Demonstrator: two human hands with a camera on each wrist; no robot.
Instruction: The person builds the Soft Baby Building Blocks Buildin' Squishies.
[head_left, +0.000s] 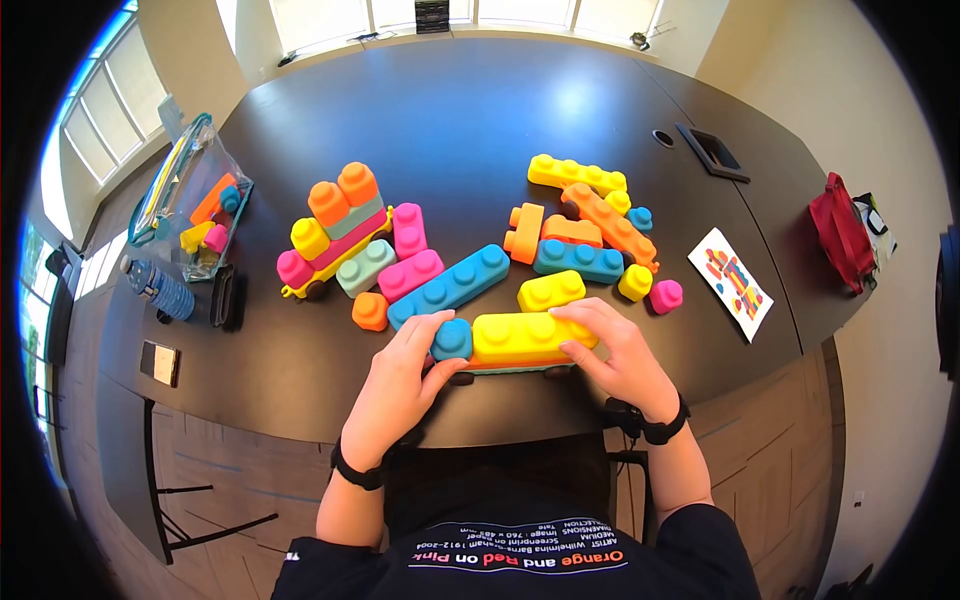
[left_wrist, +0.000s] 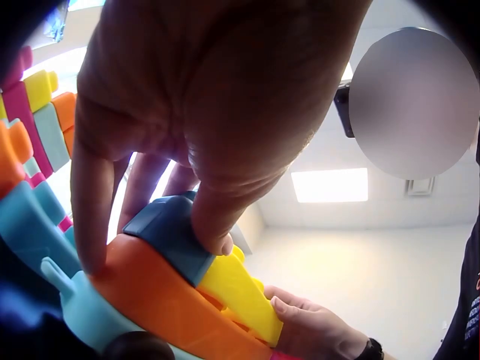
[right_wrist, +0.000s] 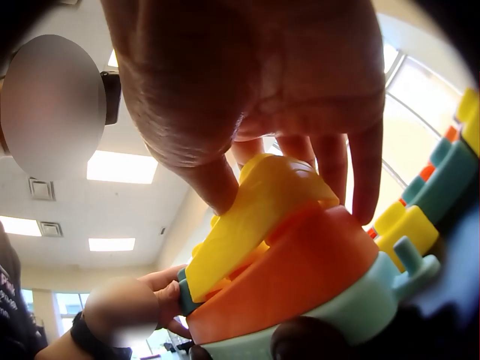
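Observation:
A pale teal wheeled base [right_wrist: 360,304] stands at the table's near edge, carrying a long orange block [right_wrist: 292,262]. My left hand [head_left: 398,368] pinches a small blue block [head_left: 453,341] at the left end of the orange block, thumb on the near side. At the other end, my right hand [head_left: 622,358] grips a long yellow block [head_left: 520,337] between thumb and fingers. In the right wrist view this yellow block tilts, with a gap showing between it and the orange one. Its left end sits right beside the blue block.
Behind the left hand lie a long blue block [head_left: 450,288] and a stacked wheeled toy [head_left: 340,235]. Loose blocks, including a yellow one [head_left: 552,290], spread to the right near a picture card [head_left: 731,285]. A water bottle [head_left: 158,288], phone [head_left: 160,364] and clear bag [head_left: 170,235] are at left.

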